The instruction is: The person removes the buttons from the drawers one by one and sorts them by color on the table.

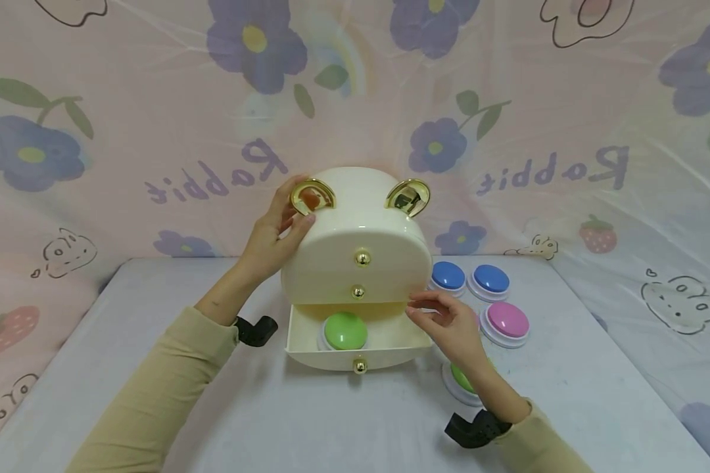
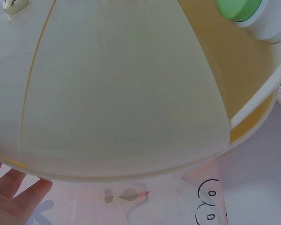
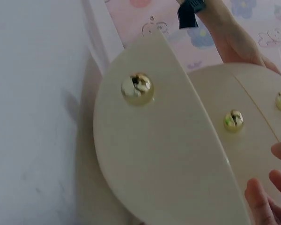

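A cream storage box with gold ear-shaped handles stands on the table. Its bottom drawer is pulled out, and a green push button with a white base sits inside, left of centre. My left hand rests against the box's upper left side, thumb and fingers about the left gold ear; the left wrist view has its fingers at the box edge. My right hand hovers by the drawer's right side, holding nothing, its fingers loosely bent near the front's lower right edge.
Right of the box stand two blue buttons and a pink button, with another pinkish one mostly hidden behind my right hand. A second green button lies partly under my right forearm. A patterned cloth hangs behind the white table.
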Available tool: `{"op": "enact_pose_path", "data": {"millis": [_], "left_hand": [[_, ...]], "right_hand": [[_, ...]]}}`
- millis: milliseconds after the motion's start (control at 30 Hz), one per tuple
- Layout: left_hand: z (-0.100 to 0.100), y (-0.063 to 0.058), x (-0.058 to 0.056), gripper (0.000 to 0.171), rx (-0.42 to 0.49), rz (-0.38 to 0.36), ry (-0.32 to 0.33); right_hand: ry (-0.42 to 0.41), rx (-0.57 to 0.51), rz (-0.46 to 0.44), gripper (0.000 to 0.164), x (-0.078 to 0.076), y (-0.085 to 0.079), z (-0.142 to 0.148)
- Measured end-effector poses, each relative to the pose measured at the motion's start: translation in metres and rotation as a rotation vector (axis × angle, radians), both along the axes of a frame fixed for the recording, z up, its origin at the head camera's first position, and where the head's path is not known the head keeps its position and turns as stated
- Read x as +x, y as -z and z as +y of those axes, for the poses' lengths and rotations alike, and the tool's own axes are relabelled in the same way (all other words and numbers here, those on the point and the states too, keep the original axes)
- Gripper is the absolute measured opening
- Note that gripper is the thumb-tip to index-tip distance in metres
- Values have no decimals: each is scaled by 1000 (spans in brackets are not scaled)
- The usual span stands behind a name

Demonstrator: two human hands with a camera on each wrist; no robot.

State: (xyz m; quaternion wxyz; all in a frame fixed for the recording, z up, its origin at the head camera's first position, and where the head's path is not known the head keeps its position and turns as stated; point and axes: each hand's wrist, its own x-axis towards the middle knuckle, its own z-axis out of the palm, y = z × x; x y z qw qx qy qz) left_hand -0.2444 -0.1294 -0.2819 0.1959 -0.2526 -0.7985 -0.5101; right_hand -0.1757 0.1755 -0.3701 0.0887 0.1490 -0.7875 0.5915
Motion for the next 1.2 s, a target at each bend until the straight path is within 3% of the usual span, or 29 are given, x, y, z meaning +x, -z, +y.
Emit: {"op": "enact_pose_path", "data": {"millis": [200,367,567,767,967,1200], "left_hand": [[0,0,1,56,5,-8,-6],[0,0,1,56,5,-21,-3],[-1,0,1,56,5,-21,-4],[-1,0,1,56,6,-14,0],[-1,-1,1,56,7,-13,5],[0,-1,2,56,3,-13,4]], "right_hand": [[-80,25,23,28,2,3,-19],[-122,64,-12,31,3,4,-31],[-227,227,26,27,0,2,-44],[-329,436,47,38,-8,-2,-58],[-369,518,54,49,-15,-5,-67],[-475,598,38,52,-27,-2,-71]]}}
